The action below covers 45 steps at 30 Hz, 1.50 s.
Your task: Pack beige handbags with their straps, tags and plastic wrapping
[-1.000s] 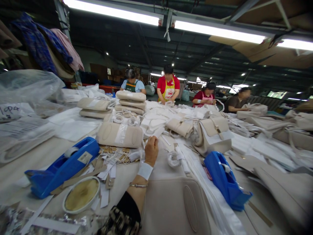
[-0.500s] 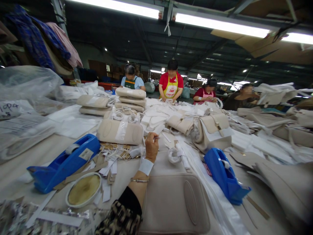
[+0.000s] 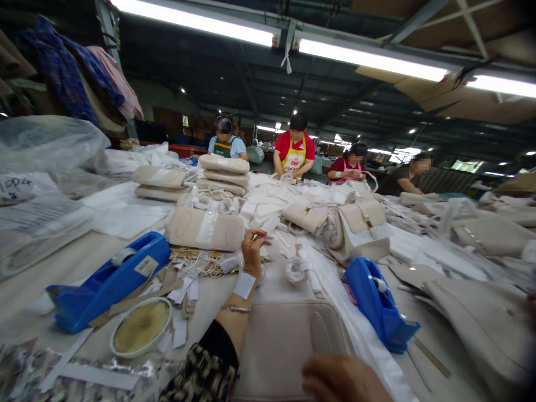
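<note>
Head: right hand (image 3: pixel 345 379) seemingly over bag (image 3: pixel 282 340) edge

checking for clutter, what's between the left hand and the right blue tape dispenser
In the head view, mainly a coiled white-wrapped strap and, nearer the dispenser, white plastic sheeting.

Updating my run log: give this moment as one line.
Left hand: fingers curled, near banded bag | Right hand: blurred, at nearer beige bag | Right side: blue tape dispenser

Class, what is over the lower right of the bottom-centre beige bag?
The blurred right hand; contact cannot be told. It hides that part of the beige bag, and anything underneath the bag is covered.
</note>
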Motion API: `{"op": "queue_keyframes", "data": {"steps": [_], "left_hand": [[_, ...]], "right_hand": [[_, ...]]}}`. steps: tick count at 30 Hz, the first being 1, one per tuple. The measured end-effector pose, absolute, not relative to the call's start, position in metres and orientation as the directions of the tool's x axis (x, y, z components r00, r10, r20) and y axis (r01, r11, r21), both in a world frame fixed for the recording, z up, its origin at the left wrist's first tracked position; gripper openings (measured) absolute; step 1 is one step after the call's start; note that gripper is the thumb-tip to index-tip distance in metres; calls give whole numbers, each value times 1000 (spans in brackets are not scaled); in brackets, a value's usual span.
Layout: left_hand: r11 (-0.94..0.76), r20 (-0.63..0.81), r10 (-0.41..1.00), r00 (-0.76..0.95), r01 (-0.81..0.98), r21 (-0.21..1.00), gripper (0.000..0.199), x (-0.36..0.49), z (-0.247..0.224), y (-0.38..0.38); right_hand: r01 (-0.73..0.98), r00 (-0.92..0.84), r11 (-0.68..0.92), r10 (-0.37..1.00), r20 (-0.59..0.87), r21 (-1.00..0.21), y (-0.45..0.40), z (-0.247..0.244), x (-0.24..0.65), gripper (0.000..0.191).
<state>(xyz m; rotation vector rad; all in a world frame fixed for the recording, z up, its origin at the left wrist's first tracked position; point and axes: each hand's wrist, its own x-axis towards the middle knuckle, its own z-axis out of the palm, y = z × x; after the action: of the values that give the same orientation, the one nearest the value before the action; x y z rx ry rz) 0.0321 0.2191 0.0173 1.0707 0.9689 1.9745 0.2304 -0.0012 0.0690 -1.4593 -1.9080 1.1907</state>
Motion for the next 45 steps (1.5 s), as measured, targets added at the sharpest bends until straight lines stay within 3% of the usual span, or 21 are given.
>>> {"op": "queue_keyframes", "data": {"steps": [2, 4, 5, 8, 12, 16, 21, 23, 26, 29, 30, 32, 34, 37, 43, 45], "left_hand": [[-499, 348, 832, -432, -310, 809, 14, 32, 20, 218], [-505, 333, 839, -430, -388, 771, 16, 32, 23, 216], [-505, 327, 843, -427, -419, 755, 17, 32, 24, 215], [-490, 312, 859, -405, -474, 732, 19, 30, 26, 213], [-470, 291, 864, -410, -453, 758, 19, 27, 20, 217], [-418, 281, 879, -384, -338, 843, 10, 26, 9, 224], [-308, 298, 948, -110, -85, 948, 25, 33, -1, 228], [-285, 285, 958, 21, 26, 958, 26, 35, -4, 228], [-293, 249, 942, 226, 192, 937, 22, 31, -7, 228], [-332, 187, 891, 414, 314, 890, 8, 18, -5, 228], [-348, 169, 872, 460, 340, 874, 9, 12, -3, 228], [-379, 143, 839, 525, 377, 845, 35, 3, 1, 227], [-401, 121, 819, 561, 408, 821, 56, -2, 3, 226], [-407, 99, 823, 559, 460, 789, 63, 2, 0, 225], [-379, 99, 876, 472, 547, 746, 20, 23, -14, 225], [-362, 87, 891, 447, 580, 729, 19, 26, -17, 226]], "right_hand": [[596, -310, 167, 950, -33, -785, 54, 86, 221, 16], [803, -265, 294, 955, 130, -519, 108, 97, 201, 30], [830, -227, 269, 963, 145, -488, 133, 99, 190, 31], [853, -161, 198, 980, 118, -484, 187, 93, 156, 19], [810, -146, 192, 981, 127, -554, 208, 78, 139, 22], [701, -217, 366, 927, 305, -613, 183, 75, 146, 21], [620, -292, 559, 816, 499, -551, 122, 63, 159, 24], [592, -374, 659, 734, 567, -464, 99, 53, 165, 25], [535, -577, 813, 550, 604, -230, 76, 38, 173, 32], [536, -629, 837, 482, 609, -109, 66, 26, 181, 39], [544, -615, 832, 482, 624, -106, 65, 24, 184, 40], [545, -595, 832, 469, 653, -101, 64, 21, 187, 41], [528, -597, 845, 441, 670, -86, 64, 21, 189, 39], [489, -614, 869, 409, 675, -82, 63, 24, 188, 36], [448, -614, 894, 294, 732, 17, 66, 23, 182, 29], [437, -642, 899, 302, 705, 12, 66, 22, 181, 28]]}}
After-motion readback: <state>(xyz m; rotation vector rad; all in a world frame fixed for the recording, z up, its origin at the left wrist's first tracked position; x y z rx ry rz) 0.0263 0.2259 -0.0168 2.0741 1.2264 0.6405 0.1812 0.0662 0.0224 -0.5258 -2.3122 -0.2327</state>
